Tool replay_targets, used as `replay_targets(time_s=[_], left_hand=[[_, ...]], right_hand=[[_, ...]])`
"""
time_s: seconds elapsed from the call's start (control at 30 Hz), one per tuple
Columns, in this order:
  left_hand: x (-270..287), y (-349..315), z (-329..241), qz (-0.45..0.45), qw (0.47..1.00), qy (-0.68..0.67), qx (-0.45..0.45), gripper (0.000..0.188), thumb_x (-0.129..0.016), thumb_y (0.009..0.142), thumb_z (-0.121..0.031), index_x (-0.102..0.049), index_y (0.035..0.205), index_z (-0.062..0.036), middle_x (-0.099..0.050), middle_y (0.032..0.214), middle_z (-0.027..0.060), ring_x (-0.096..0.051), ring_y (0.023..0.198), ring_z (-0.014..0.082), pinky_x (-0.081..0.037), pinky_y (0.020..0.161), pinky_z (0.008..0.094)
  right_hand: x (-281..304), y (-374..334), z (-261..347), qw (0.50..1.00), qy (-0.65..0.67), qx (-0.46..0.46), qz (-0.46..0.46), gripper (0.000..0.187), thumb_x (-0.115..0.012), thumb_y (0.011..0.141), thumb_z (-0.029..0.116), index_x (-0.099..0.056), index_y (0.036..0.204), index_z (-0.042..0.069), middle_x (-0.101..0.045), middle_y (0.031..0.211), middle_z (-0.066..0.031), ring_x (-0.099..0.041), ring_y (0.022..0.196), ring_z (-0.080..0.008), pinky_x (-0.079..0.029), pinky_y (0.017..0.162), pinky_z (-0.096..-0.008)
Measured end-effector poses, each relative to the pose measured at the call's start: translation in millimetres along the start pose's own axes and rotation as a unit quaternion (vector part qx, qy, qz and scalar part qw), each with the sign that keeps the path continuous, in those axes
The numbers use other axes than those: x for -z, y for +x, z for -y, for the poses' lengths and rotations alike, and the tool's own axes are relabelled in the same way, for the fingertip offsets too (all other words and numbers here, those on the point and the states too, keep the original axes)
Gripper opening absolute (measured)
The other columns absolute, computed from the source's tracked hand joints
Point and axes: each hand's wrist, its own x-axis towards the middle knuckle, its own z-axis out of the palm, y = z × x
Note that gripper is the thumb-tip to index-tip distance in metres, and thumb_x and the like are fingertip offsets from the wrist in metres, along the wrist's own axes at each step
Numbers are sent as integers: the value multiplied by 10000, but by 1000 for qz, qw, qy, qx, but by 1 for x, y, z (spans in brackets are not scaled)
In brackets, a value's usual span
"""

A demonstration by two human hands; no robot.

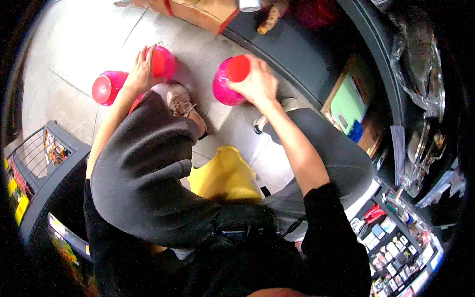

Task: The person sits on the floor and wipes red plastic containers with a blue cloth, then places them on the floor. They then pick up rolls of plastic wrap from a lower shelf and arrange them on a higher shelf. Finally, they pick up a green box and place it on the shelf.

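My left hand (pixel 140 74) grips a bright pink jar with a red lid (pixel 168 60) that stands on the floor by my shoe, its fingers along the jar's side. Farther left is a second pink jar (pixel 102 90), its round red lid facing up. A bit of red (pixel 135 104) shows beside my left knee, mostly hidden by the leg. In front of my right leg, my right hand (pixel 261 84) is closed around another pink jar (pixel 223 90), near its red lid. That hand is slightly blurred.
I sit low on a yellow stool (pixel 222 173) over grey floor tiles (pixel 64 59). A cardboard box (pixel 203 15) and a dark shelf base (pixel 282 49) lie ahead. On the right are a light green panel (pixel 350 101) and clear plastic packaging (pixel 420 69); a dark basket (pixel 39 153) is at left.
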Motion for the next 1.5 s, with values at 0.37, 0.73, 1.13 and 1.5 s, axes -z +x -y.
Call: replay_targets(time_s=[0.37, 0.73, 1.13, 1.5], left_hand=[[-20, 20, -3, 19, 994, 71, 83, 1079, -852, 574, -257, -239, 1459, -182, -312, 1411, 253, -424, 1170, 497, -428, 975, 517], [-24, 25, 4, 37, 993, 85, 76, 1005, -840, 598, -279, -281, 1421, -137, -385, 1329, 240, -446, 1143, 489, -451, 944, 527], [-11, 16, -60, 23, 989, 28, -142, 927, -809, 580, -178, -352, 1385, -130, -385, 1354, 205, -385, 1248, 403, -394, 1032, 462], [-29, -85, 24, -198, 955, 144, 170, 856, -766, 659, -511, -459, 1311, -48, -429, 1348, 244, -388, 1266, 419, -325, 1049, 504]], right_hand=[[91, 86, -85, 956, -47, -103, -271, 813, -789, 572, 525, -582, 1242, 114, -611, 1194, -171, -597, 1089, -320, -481, 909, -406], [77, 149, -146, 966, -42, -51, -249, 958, -709, 636, 646, -444, 1337, 49, -473, 1321, -240, -453, 1222, -390, -375, 1014, -454], [-86, 23, 22, 959, 76, 272, -16, 909, -757, 713, 315, -275, 1433, 40, -213, 1493, -242, -211, 1391, -394, -182, 1136, -516], [-129, 57, 94, 971, -75, 228, 4, 932, -825, 615, 318, -355, 1396, 123, -323, 1415, -251, -375, 1255, -430, -396, 997, -497]])
